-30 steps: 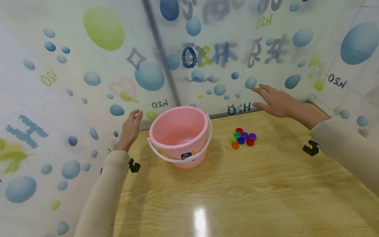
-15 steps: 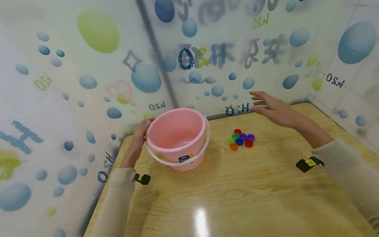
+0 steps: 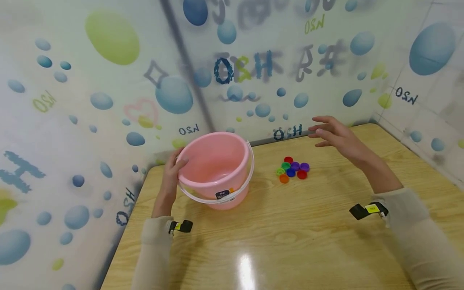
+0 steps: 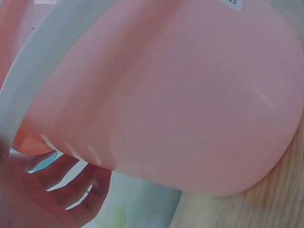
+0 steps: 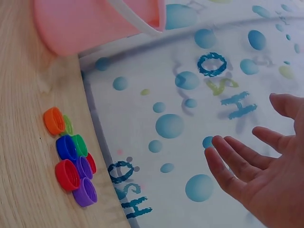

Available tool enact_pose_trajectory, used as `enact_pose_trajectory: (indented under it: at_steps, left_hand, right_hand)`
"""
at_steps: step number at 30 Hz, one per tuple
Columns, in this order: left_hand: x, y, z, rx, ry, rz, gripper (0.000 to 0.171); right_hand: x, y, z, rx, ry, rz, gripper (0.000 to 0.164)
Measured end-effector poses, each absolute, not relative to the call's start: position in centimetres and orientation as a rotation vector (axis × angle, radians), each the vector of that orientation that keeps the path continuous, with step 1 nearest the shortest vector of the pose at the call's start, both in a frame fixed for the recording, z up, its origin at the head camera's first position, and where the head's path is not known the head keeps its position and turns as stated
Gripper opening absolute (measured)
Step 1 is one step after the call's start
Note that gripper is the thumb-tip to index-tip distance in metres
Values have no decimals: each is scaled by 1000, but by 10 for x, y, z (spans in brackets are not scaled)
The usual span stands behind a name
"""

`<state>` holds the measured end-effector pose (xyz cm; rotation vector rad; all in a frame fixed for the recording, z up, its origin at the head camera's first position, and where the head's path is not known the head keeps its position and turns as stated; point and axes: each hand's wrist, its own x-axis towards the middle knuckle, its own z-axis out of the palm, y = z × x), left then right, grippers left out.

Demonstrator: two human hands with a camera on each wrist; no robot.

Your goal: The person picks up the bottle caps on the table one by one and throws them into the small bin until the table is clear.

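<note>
A pink plastic bucket [image 3: 217,155] with a white handle [image 3: 232,196] stands on the wooden table. My left hand [image 3: 167,177] grips its left rim, thumb inside and fingers outside. Those fingers lie along the outer wall in the left wrist view, below the handle. My right hand [image 3: 337,137] hovers above the table's back right, fingers relaxed and holding nothing. Below and left of it lies a cluster of several small plastic bottle caps, among them a red cap [image 3: 302,174], a blue cap [image 3: 291,172], an orange cap [image 3: 284,178] and a purple cap [image 5: 85,192].
The wooden table [image 3: 290,241] reaches back to a pale wall covering [image 3: 290,36] printed with blue and green drops. That covering also closes off the left side. Bare tabletop lies in front of the bucket and the caps.
My left hand has come from beside the bucket to grip its rim. My right hand has lowered slightly, its fingers bending a little. The caps keep their arrangement; the head view has shifted slightly.
</note>
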<state>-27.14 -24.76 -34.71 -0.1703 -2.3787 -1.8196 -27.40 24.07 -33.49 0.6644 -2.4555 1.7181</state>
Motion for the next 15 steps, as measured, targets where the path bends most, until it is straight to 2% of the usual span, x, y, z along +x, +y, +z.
enact_pose_trajectory:
  at_steps: [6,15]
  left_hand:
    - [-257,-248,-345,-233,-2339,-1804,54]
    - [-263,-258,-353,-149,-2397,-1708,56]
  right_hand:
    - [-274,241,-345,615,-2416,1786,47]
    - [-274,238,-349,601,-2455,1738,44]
